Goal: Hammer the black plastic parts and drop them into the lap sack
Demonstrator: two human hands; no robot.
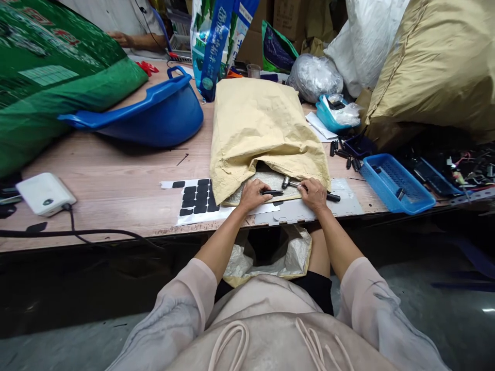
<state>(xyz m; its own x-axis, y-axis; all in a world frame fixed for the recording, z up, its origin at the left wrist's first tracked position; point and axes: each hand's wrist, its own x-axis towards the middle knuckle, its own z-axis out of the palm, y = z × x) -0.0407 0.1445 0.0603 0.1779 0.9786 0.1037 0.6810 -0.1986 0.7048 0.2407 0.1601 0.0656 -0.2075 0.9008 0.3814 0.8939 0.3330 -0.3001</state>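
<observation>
My left hand is closed on a slim black piece that sticks out to the right from the fingertips; its exact kind is unclear. In my right hand is a small hammer, its metal head pointing left and its black grip end showing right of the hand. Both hands rest at the mouth of a yellow woven sack lying on the table. A sheet of black stickers lies left of my left hand. Grey card lies beneath and beyond my right hand.
A blue basin and a white box with a cable are on the left. To the right stands a blue basket beside small black parts. Full sacks crowd the back. Another person's hand shows at back left. An open bag hangs at my lap.
</observation>
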